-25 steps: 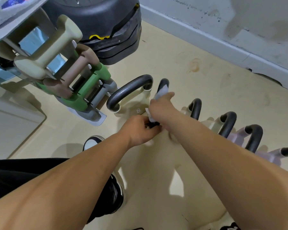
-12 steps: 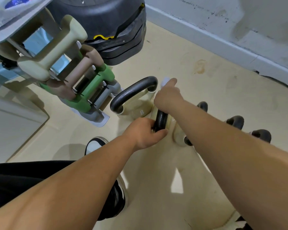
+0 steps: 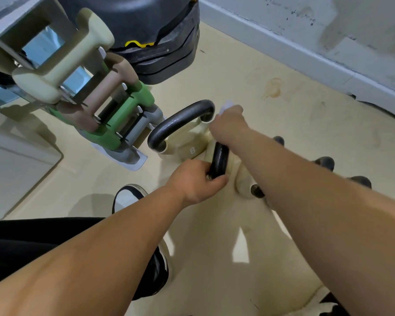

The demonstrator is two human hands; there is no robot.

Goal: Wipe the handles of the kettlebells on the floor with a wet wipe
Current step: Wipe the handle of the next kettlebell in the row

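A row of cream kettlebells with black handles stands on the floor. The leftmost kettlebell [image 3: 187, 149] bears an "8" and its handle [image 3: 180, 122] is free. My left hand [image 3: 198, 181] grips the near end of the second kettlebell's black handle [image 3: 219, 159]. My right hand [image 3: 228, 127] holds a white wet wipe [image 3: 225, 106] around the far end of that same handle; only a corner of the wipe shows past my fingers. My right forearm hides most of the other kettlebells [image 3: 324, 161].
A rack of cream, brown, green and grey dumbbells [image 3: 82, 96] stands at left. Black stacked weights [image 3: 155, 42] sit behind it. A grey wall with skirting [image 3: 306, 60] runs along the right. My black-and-white shoe [image 3: 128, 197] is beside the kettlebells.
My right hand slid the wipe along the second handle toward its far end, uncovering the black middle. My left hand kept its grip. The view shifted closer.
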